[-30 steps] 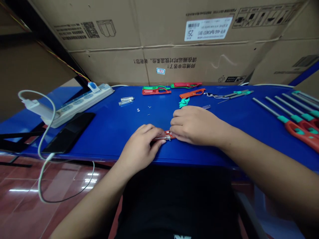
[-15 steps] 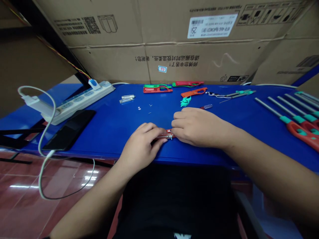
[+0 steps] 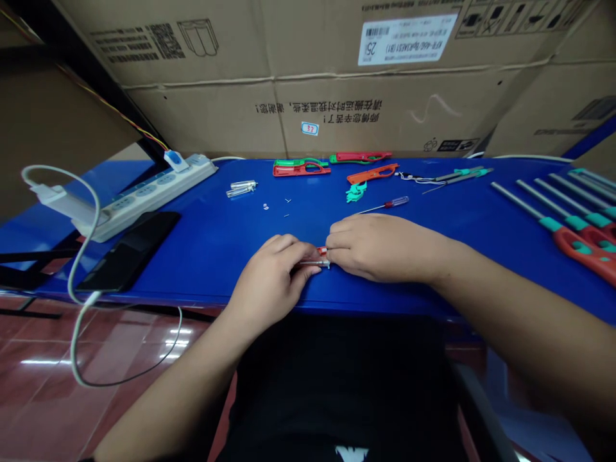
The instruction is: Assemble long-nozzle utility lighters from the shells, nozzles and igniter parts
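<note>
From where I stand, the fingers of the left hand (image 3: 269, 282) are curled, pinching a small red plastic part (image 3: 322, 251) and its thin metal rod (image 3: 310, 262), while the right hand's (image 3: 385, 249) fingers, pressed together, close on the other end. The piece sits near the front edge of the blue surface (image 3: 206, 250), so light, steady pressure suits it; open room lies ahead, with a slim screwdriver (image 3: 385, 203) just beyond the right hand.

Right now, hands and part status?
Left grip, right grip on red lighter part. Red-handled screwdriver lies beyond right grip, not touching.
</note>
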The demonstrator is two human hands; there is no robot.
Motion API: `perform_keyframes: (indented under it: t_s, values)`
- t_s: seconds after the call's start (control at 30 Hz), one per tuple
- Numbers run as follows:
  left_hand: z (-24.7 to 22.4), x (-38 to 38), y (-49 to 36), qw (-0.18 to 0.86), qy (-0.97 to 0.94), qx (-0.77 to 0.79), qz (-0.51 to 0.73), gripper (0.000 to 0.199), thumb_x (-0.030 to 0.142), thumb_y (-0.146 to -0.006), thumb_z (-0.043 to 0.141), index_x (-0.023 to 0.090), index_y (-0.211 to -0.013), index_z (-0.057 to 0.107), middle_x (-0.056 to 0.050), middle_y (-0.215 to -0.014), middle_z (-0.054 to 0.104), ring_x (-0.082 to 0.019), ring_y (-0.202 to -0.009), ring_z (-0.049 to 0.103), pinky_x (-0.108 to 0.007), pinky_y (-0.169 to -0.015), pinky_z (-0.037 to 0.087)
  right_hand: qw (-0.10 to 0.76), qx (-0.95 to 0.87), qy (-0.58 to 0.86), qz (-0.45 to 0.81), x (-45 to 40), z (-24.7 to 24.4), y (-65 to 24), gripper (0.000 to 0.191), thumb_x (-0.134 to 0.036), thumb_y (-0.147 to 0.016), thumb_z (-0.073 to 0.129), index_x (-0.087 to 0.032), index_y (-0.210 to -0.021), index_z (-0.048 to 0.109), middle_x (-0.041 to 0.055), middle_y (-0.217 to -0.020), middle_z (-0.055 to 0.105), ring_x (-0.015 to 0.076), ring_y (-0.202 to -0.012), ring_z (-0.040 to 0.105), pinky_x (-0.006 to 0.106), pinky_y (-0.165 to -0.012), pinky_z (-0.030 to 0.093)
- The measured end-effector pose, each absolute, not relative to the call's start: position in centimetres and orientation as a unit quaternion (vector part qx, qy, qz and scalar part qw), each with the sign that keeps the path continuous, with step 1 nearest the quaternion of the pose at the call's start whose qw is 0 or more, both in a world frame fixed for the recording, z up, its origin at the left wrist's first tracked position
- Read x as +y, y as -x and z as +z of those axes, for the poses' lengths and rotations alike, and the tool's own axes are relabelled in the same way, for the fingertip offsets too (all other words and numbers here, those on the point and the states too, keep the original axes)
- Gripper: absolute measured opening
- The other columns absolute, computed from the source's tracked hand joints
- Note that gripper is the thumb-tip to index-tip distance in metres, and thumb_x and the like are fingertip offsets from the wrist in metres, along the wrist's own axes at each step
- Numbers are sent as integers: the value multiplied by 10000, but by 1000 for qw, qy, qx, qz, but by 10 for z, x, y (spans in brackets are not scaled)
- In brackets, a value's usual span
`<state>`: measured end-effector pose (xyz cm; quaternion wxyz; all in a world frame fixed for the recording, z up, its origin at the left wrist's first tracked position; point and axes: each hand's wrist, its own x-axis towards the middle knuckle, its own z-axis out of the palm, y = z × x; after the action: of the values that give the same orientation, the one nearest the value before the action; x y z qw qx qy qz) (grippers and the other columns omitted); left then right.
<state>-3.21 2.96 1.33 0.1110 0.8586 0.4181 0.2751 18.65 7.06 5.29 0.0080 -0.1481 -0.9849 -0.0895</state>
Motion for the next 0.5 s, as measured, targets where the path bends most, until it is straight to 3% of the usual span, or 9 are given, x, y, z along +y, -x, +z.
perform_keyframes:
  t_s: [0.23, 0.5]
  values:
    - [13, 30, 31, 118, -853, 430, 270, 94, 200, -914, 656, 205, -993, 707, -31, -884, 651, -193, -841, 600, -325, -770, 481, -30, -985, 142, -92, 67, 54, -183, 225, -118, -969, 482, -97, -984, 706, 129, -975, 702, 241, -887, 610, 387, -779, 460]
    - [15, 31, 27, 105, -854, 432, 271, 79, 155, -874, 691, 194, -939, 713, -16, -828, 672, -190, -799, 590, -328, -763, 457, -15, -984, 142, -108, 65, 48, -184, 248, -142, -972, 471, -99, -960, 715, 127, -910, 711, 245, -832, 616, 390, -753, 471]
